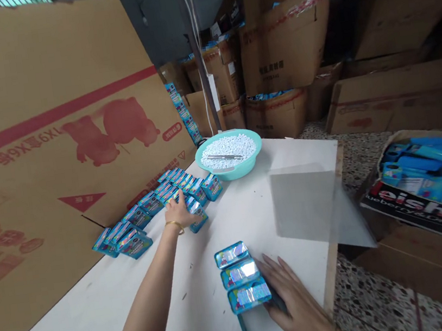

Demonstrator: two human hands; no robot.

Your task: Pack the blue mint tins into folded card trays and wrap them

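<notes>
My left hand [181, 212] reaches out to a row of small blue boxes [156, 204] standing along the cardboard wall. Its fingers are closed around one blue box [197, 216] at the near end of the row. My right hand [295, 300] lies flat with fingers spread on the white table [208, 309], beside three shiny blue tins [242, 276] lined up in front of me. Its fingertips touch the nearest tin's right edge.
A teal bowl [230, 153] of small white pellets, with a metal tool lying on them, stands at the table's far end. A clear plastic sheet [313, 207] overhangs the right edge. Cardboard cartons are stacked behind; an open carton of blue packages [428, 175] sits on the floor, right.
</notes>
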